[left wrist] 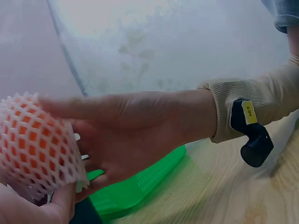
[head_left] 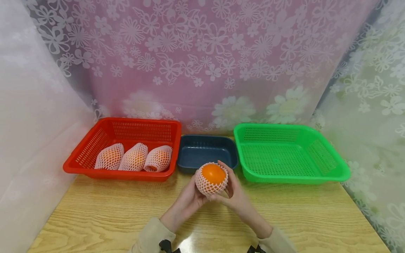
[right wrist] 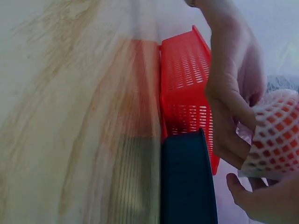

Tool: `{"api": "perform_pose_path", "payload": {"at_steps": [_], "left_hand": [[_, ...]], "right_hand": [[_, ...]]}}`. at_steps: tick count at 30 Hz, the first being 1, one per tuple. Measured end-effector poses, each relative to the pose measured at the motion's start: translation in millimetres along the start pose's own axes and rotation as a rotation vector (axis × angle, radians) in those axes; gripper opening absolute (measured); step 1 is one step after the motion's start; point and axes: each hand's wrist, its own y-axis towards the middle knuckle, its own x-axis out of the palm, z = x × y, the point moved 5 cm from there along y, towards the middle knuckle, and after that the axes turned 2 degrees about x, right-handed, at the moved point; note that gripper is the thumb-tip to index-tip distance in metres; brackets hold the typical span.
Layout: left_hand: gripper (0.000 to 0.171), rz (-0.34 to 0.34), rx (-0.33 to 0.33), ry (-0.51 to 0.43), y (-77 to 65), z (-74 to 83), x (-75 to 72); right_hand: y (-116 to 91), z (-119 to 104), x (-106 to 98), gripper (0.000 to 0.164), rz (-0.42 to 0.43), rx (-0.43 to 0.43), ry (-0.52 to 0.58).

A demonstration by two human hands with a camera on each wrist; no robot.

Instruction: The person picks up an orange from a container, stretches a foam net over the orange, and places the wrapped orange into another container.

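Observation:
Over the front of the table, both hands are at a round orange (head_left: 213, 174) in a white foam net (head_left: 207, 188). Its bare top shows through the net's opening. The left hand (head_left: 192, 196) holds it from the left and below. My right hand (head_left: 235, 193) curves round its right side, with the fingers up by the top and the thumb at the net's lower edge. In the left wrist view, the right hand (left wrist: 135, 121) reaches along the net from the right. The right wrist view shows the left hand (right wrist: 231, 79) behind it.
A red basket (head_left: 126, 174) at the left holds three netted fruits (head_left: 134, 158). Behind the hands stands a dark blue basin (head_left: 205, 154), between it and a green basket (head_left: 294, 178) on the right. Flowered curtains (head_left: 202, 63) enclose the wooden table (head_left: 110, 211).

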Motion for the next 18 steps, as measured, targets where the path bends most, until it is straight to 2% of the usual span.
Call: {"api": "perform_pose_path", "payload": {"at_steps": [3, 8, 11, 15, 18], "left_hand": [[0.068, -0.002, 0.018, 0.126, -0.7, 1.3, 1.3], [0.070, 0.038, 0.141, 0.449, -3.0, 13.1, 2.7], [0.067, -0.002, 0.204, 0.581, -5.1, 18.4, 10.0], [0.066, -0.083, 0.260, 0.688, -6.8, 17.2, 18.0], [0.070, -0.079, 0.293, 0.714, -6.9, 14.7, 16.5]], "right_hand": [[-1, -3, 0, 0.086, 0.032, -0.008, 0.002], [-1, -4, -6, 0.073, 0.096, 0.068, 0.043], [-1, -2, -5, 0.069, 0.090, 0.121, 0.012], [-2, -2, 0, 0.065, 0.047, 0.130, -0.026], [-3, -3, 5, 0.060, 0.016, 0.096, -0.028]]}}
